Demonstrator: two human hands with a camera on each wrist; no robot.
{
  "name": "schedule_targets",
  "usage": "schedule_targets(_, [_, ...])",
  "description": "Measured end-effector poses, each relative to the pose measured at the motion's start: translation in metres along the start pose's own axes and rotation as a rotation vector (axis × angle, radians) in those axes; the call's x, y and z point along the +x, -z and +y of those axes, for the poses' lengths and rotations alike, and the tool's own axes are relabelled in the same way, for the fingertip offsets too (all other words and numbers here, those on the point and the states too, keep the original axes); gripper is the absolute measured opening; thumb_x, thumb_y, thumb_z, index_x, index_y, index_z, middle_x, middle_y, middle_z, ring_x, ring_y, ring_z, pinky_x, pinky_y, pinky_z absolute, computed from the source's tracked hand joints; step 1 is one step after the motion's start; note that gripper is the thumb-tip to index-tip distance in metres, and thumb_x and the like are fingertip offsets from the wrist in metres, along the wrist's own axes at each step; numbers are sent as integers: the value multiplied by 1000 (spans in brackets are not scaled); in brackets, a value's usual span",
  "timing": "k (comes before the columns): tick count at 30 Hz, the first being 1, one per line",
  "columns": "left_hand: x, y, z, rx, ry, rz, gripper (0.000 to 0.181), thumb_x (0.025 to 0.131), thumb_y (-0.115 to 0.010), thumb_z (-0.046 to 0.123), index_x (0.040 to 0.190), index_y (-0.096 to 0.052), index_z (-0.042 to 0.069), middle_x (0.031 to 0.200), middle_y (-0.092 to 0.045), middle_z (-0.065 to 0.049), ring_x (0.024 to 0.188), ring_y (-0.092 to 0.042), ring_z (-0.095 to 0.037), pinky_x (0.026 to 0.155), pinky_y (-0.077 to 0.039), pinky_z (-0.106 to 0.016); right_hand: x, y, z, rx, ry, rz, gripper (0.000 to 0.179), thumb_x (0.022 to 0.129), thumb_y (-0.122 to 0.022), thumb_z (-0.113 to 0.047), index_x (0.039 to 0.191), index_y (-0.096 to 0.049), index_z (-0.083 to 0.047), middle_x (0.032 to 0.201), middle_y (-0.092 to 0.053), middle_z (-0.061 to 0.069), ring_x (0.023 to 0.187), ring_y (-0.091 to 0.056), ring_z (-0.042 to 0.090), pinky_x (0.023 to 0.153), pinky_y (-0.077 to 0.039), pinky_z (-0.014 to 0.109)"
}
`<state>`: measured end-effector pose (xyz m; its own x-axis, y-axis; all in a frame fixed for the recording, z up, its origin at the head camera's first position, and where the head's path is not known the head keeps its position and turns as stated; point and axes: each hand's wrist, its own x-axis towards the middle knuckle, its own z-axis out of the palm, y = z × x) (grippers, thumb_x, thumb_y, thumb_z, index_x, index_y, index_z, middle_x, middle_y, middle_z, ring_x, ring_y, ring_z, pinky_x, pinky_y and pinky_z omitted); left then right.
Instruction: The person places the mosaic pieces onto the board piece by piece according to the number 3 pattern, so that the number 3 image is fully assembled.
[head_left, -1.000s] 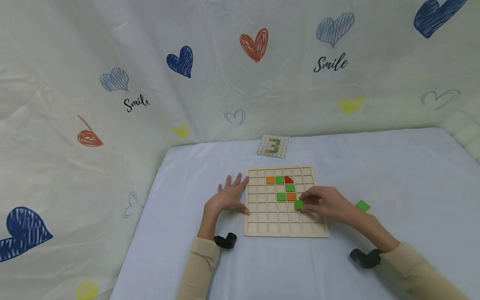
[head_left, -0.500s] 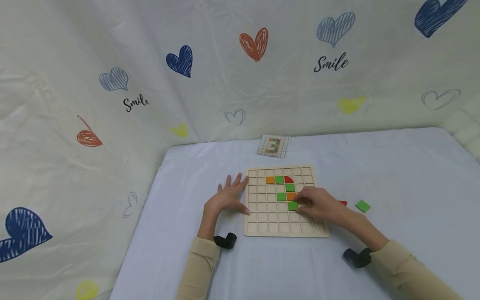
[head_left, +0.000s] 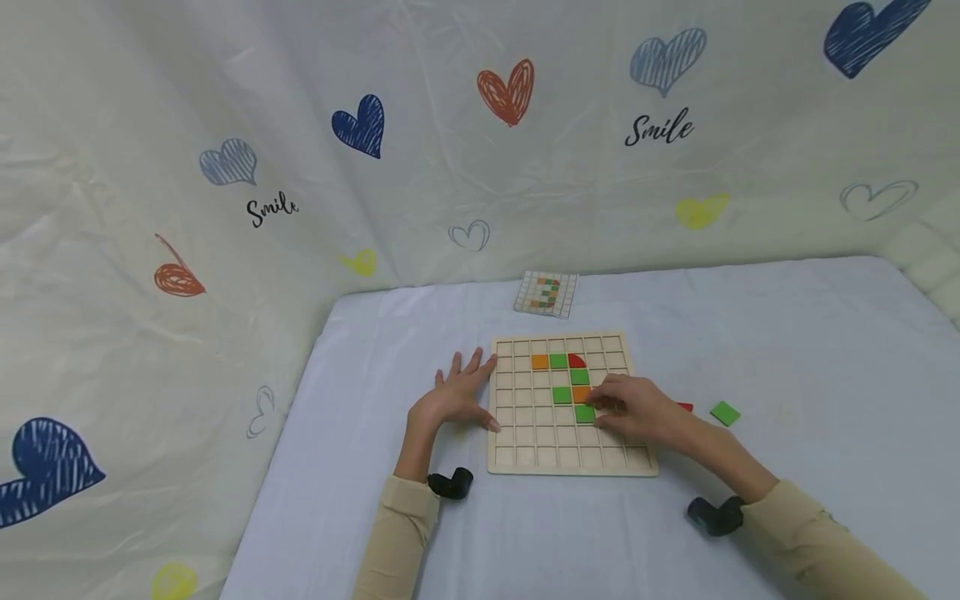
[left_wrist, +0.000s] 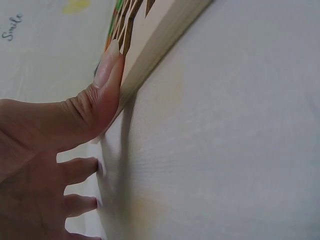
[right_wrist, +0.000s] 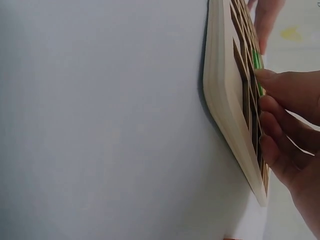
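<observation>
A square wooden grid board (head_left: pixel 525 457) lies on the white cloth. Spread fingers of my left hand (head_left: pixel 452 397) rest at its left edge; in the left wrist view the thumb (left_wrist: pixel 109 75) presses against the board's side. Over the right half, my right hand (head_left: pixel 637 407) has thumb and index finger at the right corners of a green square tile (head_left: pixel 584 414), which lies in a cell. Just above that tile is an orange tile (head_left: pixel 580 394), with another green tile (head_left: pixel 562 396) to its left. A red quarter-round tile (head_left: pixel 576 361) is farther up.
A small pattern card (head_left: pixel 546 294) lies behind the board. Right of the board are a loose green tile (head_left: pixel 725 413) and a red piece (head_left: pixel 686 407) partly hidden by the right wrist. A heart-printed curtain (head_left: pixel 420 183) hangs behind the table.
The right hand has moved slightly left and brought the green tile down into a cell below the orange one. In the last half second it has stayed there. The left hand has not moved.
</observation>
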<state>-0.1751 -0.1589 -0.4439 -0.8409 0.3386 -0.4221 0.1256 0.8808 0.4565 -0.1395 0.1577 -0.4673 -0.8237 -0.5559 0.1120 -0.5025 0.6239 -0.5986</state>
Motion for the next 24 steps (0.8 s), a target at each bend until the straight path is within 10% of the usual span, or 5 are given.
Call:
schedule_targets(18, [2, -3, -1, 11, 5, 7, 118, 73, -93, 33, 166, -21, 20, 174, -2, -8, 159, 8, -42, 123, 1, -70, -33, 21, 14, -79, 22, 158, 23, 79, -81, 4, 100, -77, -6, 91, -72, -3, 79, -64, 14, 67, -55, 27])
schedule_targets(24, [2, -3, -1, 18, 5, 9, 118, 74, -93, 34, 166, -21, 21, 174, -3, -8, 159, 8, -41, 123, 1, -70, -48, 32, 22, -92, -87, 132, 22, 83, -77, 4, 103, -77, -5, 94, -70, -2, 80, -58, 10, 64, -52, 23])
